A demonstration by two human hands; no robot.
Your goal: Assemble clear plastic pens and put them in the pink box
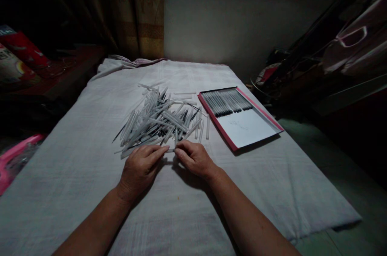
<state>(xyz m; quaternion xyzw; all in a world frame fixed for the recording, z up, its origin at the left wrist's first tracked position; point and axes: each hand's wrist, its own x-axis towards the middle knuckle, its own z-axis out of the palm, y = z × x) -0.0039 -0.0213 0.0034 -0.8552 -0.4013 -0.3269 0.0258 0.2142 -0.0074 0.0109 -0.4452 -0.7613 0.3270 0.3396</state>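
My left hand and my right hand come together at the near edge of a loose pile. Between their fingertips they pinch a short, thin translucent tube, one hand at each end. The pile holds many clear plastic tubes mixed with slim black sticks, lying in all directions. To the right, an open shallow box with red sides contains a row of filled tubes with black ends, laid side by side. Too small to make out is whether a black stick is inside the held tube.
A pale cloth covers the table, bunched at its far left corner. White paper lines the box's near part. Several loose tubes lie between pile and box. Beyond the left edge are a pink plastic object and a red package.
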